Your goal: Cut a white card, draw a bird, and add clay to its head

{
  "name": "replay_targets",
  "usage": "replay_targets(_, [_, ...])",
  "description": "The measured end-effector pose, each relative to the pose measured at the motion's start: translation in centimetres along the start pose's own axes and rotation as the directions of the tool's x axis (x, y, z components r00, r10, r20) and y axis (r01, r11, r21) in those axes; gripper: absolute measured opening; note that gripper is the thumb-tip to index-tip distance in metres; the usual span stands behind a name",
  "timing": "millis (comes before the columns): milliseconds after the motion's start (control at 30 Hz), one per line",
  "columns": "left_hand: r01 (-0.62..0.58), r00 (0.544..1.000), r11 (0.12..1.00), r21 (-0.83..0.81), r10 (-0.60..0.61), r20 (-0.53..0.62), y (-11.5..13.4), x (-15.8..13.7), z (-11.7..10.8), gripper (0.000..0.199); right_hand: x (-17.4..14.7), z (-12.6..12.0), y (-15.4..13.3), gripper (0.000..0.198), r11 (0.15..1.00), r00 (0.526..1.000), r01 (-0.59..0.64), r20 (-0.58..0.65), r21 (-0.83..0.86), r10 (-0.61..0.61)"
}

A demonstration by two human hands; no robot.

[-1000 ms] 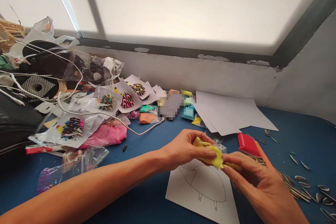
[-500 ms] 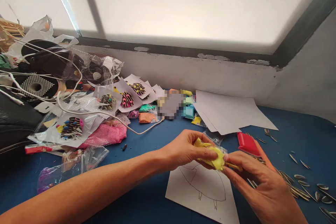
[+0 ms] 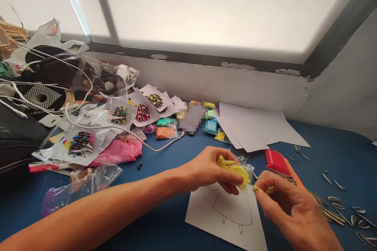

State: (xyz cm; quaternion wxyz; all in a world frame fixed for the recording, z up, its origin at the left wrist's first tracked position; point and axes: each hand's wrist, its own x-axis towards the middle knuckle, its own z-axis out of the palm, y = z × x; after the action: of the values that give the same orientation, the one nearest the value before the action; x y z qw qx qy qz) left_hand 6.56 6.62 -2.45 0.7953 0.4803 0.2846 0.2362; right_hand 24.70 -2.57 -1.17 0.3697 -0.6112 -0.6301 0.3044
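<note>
My left hand (image 3: pixel 207 168) is closed on a lump of yellow modelling clay (image 3: pixel 240 172) in a clear plastic wrapper, held above a white sheet (image 3: pixel 218 229). On that sheet a rounded body with short legs is drawn in dark line. To the right, my right hand (image 3: pixel 297 208) pinches a small yellow piece of clay (image 3: pixel 258 189) between thumb and fingers. A narrow gap separates this piece from the wrapped lump. Part of the drawing is hidden behind my left hand.
Striped sunflower seeds (image 3: pixel 332 215) are scattered at the right, near a red packet (image 3: pixel 277 162). Blank white sheets (image 3: pixel 253 125) lie by the wall. Several coloured clay packets (image 3: pixel 165 132) sit at the back. Seed-covered pictures (image 3: pixel 81 144), bags and a white cable (image 3: pixel 118 127) crowd the left.
The small yellow piece has come away from the wrapped lump. My right hand has drawn slightly back and down with it, while my left hand stays nearly in place.
</note>
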Motion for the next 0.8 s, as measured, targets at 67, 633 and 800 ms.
replay_targets(67, [-0.013, 0.998, 1.000, -0.021, 0.012, -0.057, 0.43, 0.10, -0.39, 0.053, 0.17, -0.66, -0.09, 0.028, 0.964, 0.986, -0.131, 0.130, 0.232, 0.103])
replay_targets(633, [-0.048, 0.995, 0.997, -0.058, 0.043, -0.085, 0.80, 0.06, -0.79, 0.049, 1.01, -0.38, -0.10, 0.031, 0.733, 0.928, -0.364, 0.158, 0.575, 0.337])
replay_targets(800, [-0.057, 0.994, 0.996, -0.068, 0.051, -0.096, 0.57, 0.23, -0.81, 0.047, 0.97, -0.54, -0.21, 0.039, 0.699, 0.903, -0.399, 0.124, 0.593, 0.411])
